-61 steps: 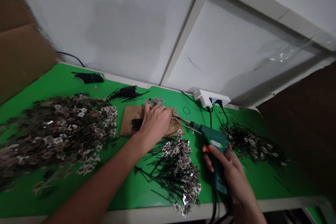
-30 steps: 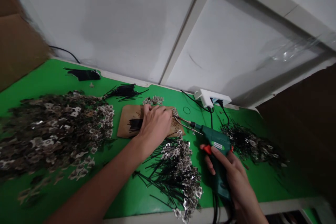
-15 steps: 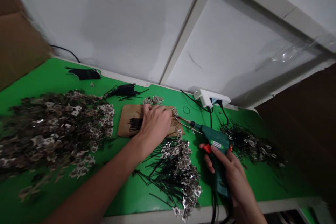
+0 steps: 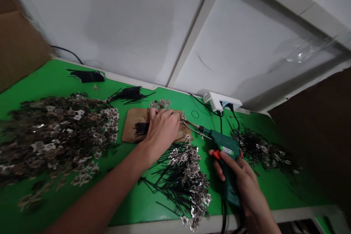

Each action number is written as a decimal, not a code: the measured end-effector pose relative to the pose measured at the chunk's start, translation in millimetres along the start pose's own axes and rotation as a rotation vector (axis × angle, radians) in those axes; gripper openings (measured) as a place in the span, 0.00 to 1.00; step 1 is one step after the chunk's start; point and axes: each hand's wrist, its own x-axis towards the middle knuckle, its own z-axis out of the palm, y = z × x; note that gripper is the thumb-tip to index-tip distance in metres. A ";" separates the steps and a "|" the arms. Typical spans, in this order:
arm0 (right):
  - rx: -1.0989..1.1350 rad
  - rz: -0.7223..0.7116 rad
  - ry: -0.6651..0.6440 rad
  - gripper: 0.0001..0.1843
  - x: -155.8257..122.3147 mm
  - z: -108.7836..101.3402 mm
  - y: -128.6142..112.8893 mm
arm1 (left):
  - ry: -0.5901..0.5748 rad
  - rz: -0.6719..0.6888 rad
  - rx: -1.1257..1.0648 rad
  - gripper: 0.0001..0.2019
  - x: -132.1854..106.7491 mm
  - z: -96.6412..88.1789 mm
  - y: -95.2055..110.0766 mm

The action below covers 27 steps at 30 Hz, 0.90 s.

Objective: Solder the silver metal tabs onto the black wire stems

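Observation:
My right hand (image 4: 242, 184) is wrapped round the grip of a green soldering gun (image 4: 225, 150), one finger on its red trigger. The gun's metal tip (image 4: 189, 124) points left onto a brown board (image 4: 134, 122). My left hand (image 4: 161, 128) rests knuckles up on that board, fingers curled and pressed down at the gun's tip on something I cannot make out. A small bundle of black wires (image 4: 141, 128) lies on the board just left of the hand. A heap of black wires with silver metal tabs (image 4: 188, 175) lies between my two arms.
A large pile of metal tabs on wires (image 4: 57, 131) covers the green table (image 4: 55, 80) at left; a smaller pile (image 4: 260, 150) sits at right. Black wire bundles (image 4: 128, 95) lie near the back wall. A white power strip (image 4: 222, 102) holds plugged cords. Cardboard (image 4: 16, 44) stands far left.
Both hands and the soldering gun stay where they were; only the view shifts slightly.

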 end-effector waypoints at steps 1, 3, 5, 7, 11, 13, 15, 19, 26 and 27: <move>-0.001 0.001 -0.001 0.21 -0.1 0.3 -0.2 | 0.003 0.002 0.003 0.09 0.1 0.2 -0.1; -0.008 0.005 -0.007 0.21 -0.4 1.1 -0.8 | 0.008 0.005 0.008 0.10 0.0 0.1 0.1; -0.012 0.006 -0.006 0.21 -0.5 1.9 -1.3 | 0.008 0.008 0.008 0.11 -0.1 -0.5 0.6; -0.016 0.010 0.003 0.21 -0.6 2.0 -1.6 | 0.007 0.009 0.013 0.11 -0.2 -1.4 1.3; -0.022 0.005 -0.003 0.21 -0.7 0.9 -1.6 | 0.002 0.009 0.023 0.11 0.1 -1.9 1.6; -0.026 -0.004 -0.011 0.21 -0.8 0.5 -1.6 | 0.006 0.009 0.023 0.12 0.2 -1.3 1.1; -0.028 -0.008 -0.014 0.21 -0.9 0.7 -1.7 | 0.016 0.010 0.023 0.12 0.2 -0.5 0.3; -0.020 0.000 -0.018 0.21 -1.7 1.8 -2.4 | 0.026 0.019 0.018 0.12 -0.1 0.6 -0.4; -0.029 -0.014 -0.012 0.21 -2.6 1.5 -2.6 | 0.023 0.008 0.014 0.13 0.2 -2.0 1.2; -0.033 -0.017 -0.014 0.21 -2.8 1.6 -2.6 | 0.016 0.010 0.015 0.13 0.3 -2.5 1.3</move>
